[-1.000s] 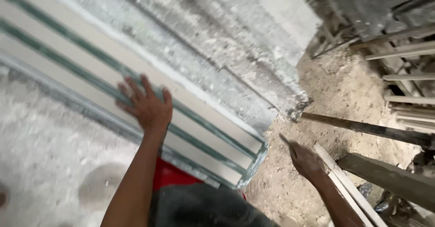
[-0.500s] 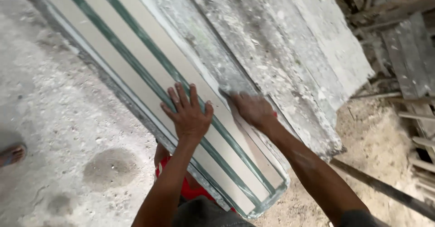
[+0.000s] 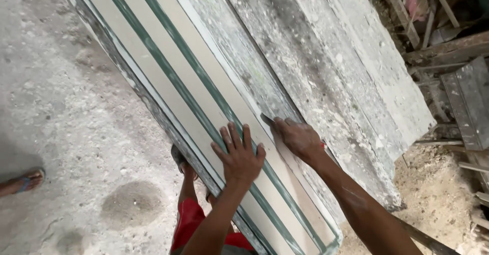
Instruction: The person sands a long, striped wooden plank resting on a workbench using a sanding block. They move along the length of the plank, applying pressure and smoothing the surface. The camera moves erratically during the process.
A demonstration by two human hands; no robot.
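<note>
Seen from above: left hand (image 3: 239, 156) pressed flat, fingers spread and open, on a long pale board (image 3: 204, 107) marked with two green stripes (image 3: 191, 69) running its length. Right hand (image 3: 298, 138) just beside it at the board's far edge, fingers curled around a small dark blade (image 3: 266, 118) whose tip touches that edge; something red just visible behind the wrist, too hidden to tell what. Board lying aslant across the view, from upper left down to lower right, resting against a rough, plaster-crusted slab (image 3: 316, 66) on its right side. Below the board, dusty concrete floor (image 3: 66, 133), with red shorts (image 3: 191, 219) and a bare foot (image 3: 181, 161) underneath the arms. At far left, another person's foot in a blue-strapped sandal (image 3: 25, 181). At upper right, scattered wooden planks (image 3: 448, 46) on sandy ground.
</note>
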